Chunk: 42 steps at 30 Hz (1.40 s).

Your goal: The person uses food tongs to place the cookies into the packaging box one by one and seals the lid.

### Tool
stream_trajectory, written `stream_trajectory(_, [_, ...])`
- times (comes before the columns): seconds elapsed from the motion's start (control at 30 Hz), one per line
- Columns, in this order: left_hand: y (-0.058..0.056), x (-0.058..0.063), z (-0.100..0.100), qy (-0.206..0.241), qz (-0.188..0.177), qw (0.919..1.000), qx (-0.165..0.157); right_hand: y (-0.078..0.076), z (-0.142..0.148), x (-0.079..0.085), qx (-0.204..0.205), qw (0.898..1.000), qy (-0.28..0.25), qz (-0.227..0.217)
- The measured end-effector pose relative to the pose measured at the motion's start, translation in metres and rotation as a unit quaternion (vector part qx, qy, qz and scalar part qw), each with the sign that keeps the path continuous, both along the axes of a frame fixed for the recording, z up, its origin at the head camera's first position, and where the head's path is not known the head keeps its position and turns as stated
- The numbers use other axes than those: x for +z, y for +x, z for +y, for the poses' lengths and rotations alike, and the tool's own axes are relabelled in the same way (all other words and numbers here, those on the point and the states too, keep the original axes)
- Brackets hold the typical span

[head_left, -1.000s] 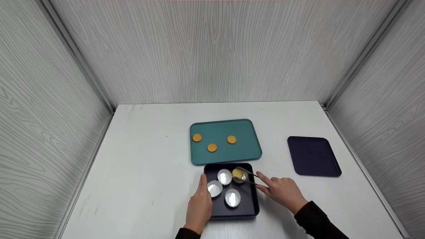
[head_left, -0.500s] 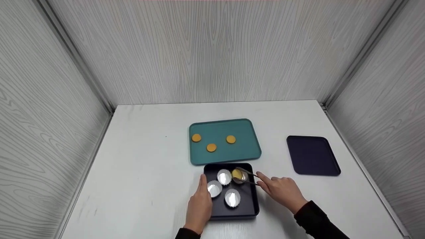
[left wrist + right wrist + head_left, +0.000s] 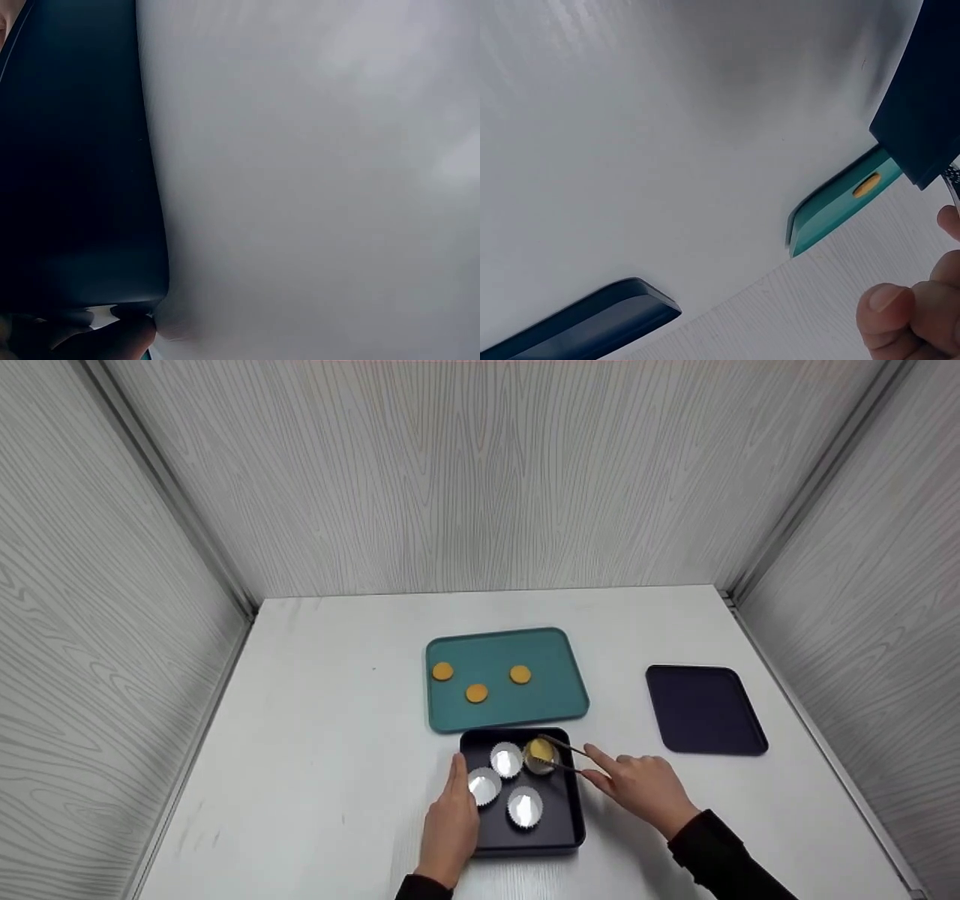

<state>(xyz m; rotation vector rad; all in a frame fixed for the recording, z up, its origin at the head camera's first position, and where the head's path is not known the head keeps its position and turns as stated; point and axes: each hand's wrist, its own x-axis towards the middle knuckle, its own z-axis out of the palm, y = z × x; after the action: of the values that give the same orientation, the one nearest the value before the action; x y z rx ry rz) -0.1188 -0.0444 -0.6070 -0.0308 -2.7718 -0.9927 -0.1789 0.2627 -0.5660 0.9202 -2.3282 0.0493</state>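
Note:
In the head view my left hand (image 3: 450, 825) rests along the left side of a dark square baking pan (image 3: 551, 829), its visible fingers straight; my thumb is hidden. The left wrist view shows the pan's dark wall (image 3: 82, 165) and shadowed fingers (image 3: 112, 341) by one edge. My right hand (image 3: 641, 791) grips thin metal tongs (image 3: 566, 746) at the pan's right. A round yellow cookie-like disc (image 3: 541, 749) lies between the tongs' arms, over a silver baking cup (image 3: 547, 767) at the pan's back right. Three other silver cups, including one (image 3: 524, 808) at front, hold nothing visible.
Behind the pan lies a teal tray (image 3: 555, 697) with three yellow-orange discs, one (image 3: 476, 693) nearest the front. A flat dark tray (image 3: 705, 709) sits at the right. Grey wood-patterned panels (image 3: 480, 480) enclose the white table (image 3: 337, 720) at the back and sides.
The tongs and my right hand have shifted slightly right, and the yellow disc with them, further over the back-right cup. My left hand keeps its place at the pan.

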Motion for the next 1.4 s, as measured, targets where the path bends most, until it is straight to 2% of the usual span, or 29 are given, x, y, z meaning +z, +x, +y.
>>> stream_trajectory(0.57, [0.000,-0.001,0.001,-0.002,0.001,1.0000,-0.005,0.001,-0.003,0.001,-0.030,0.998,-0.006,-0.056])
stream_trajectory(0.83, [0.002,-0.001,0.000,-0.012,0.028,0.9994,-0.013,0.001,-0.001,-0.001,-0.021,0.999,-0.002,-0.045])
stream_trajectory(1.13, [0.001,0.000,0.001,-0.008,0.016,0.9998,-0.008,-0.002,0.008,-0.012,0.007,0.998,-0.028,-0.057])
stream_trajectory(1.4, [0.001,0.000,0.001,0.001,0.008,1.0000,-0.005,-0.001,0.012,-0.013,0.021,0.994,-0.060,-0.085])
